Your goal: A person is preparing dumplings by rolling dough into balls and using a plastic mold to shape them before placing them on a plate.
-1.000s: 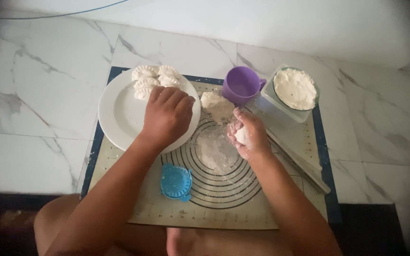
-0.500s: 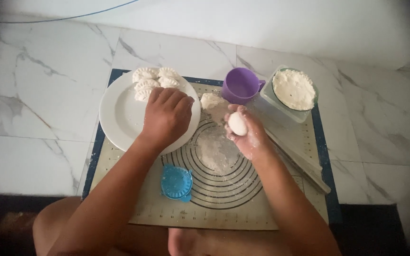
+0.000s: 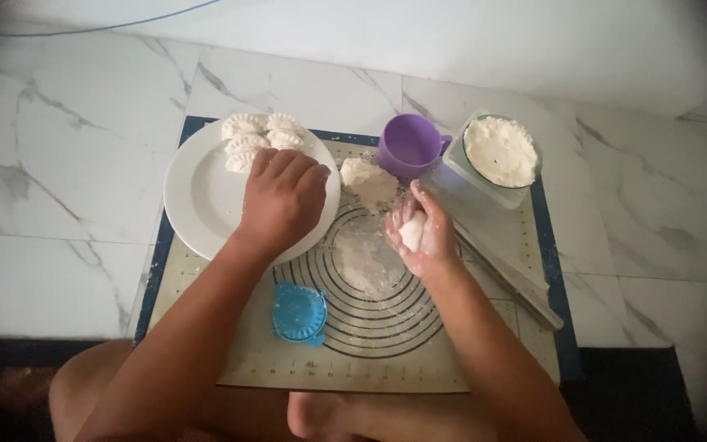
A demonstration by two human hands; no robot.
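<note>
Beside the white plate (image 3: 198, 205) sit dumplings (image 3: 255, 135), a purple cup (image 3: 407, 146) and a blue press (image 3: 299, 312). Left hand (image 3: 281, 199) rests on the plate, fingers curled loosely. Right hand (image 3: 419, 233) cups a dough ball (image 3: 412, 232).

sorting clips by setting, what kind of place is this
Probably a home floor used for making dumplings: a baking mat lies on marble tiles, with a plate of shaped dumplings and a blue dumpling press.

White plate (image 3: 198, 205); purple cup (image 3: 407, 146); blue round press (image 3: 299, 312); beige mat (image 3: 419, 360), navy border, black concentric rings; white dough ball (image 3: 412, 232); white grey-veined marble floor (image 3: 59, 123)
</note>
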